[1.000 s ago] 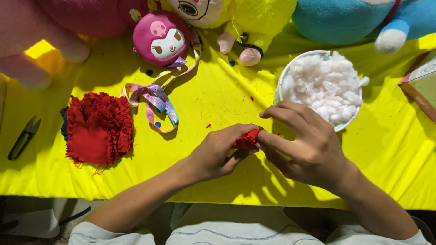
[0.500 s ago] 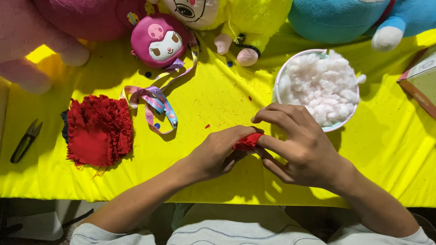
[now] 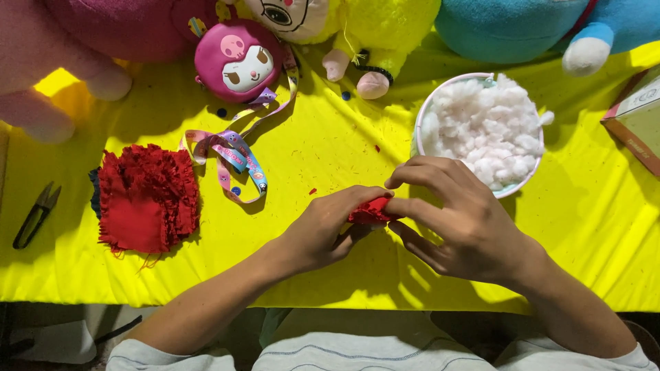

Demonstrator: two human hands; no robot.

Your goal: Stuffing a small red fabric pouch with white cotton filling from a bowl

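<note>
View: single head camera, worn by the person.
Direction: looks almost straight down over the yellow cloth (image 3: 330, 137).
Near edge: person's shirt and forearms at frame bottom; cloth's front edge just above them.
Far edge: plush toys (image 3: 385, 27) cut off along the top.
Centre: left hand (image 3: 323, 230) and right hand (image 3: 467, 220) meet just right of middle.
Distance: close, arm's reach; hands fill much of the lower frame.
Sides: snips (image 3: 34, 216) at left margin, box (image 3: 636, 117) clipped at right.
Overlap: one view only.

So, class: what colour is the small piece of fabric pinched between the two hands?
Red; the piece of fabric shows best in the head view.
</note>
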